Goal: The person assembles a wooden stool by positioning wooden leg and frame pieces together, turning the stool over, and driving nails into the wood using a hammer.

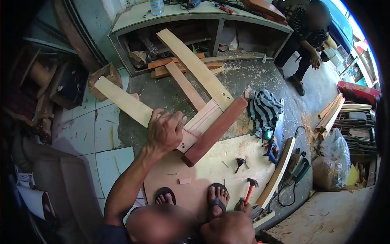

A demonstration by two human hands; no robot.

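Observation:
My left hand [164,131] is closed around a pale plank [124,101] near the corner of a wooden frame. A second pale plank [193,63] runs away from me, and a short board [203,118] joins the two. Across the near end lies a reddish-brown wooden bar [215,132]. Dark holes show near both corners. Low on the right, my right hand [243,206] grips a hammer [250,188] by its orange handle, head up. On the plywood sheet [195,173] between them are a black-handled tool [240,163], a nail [172,174] and a small wood scrap [185,180].
A striped cloth [266,110], a blue-handled saw [273,152], a curved wood strip [278,173] and a green power tool [300,166] lie to the right. A workbench [207,17] stands behind loose timber [166,69]. Another person [310,36] sits at upper right.

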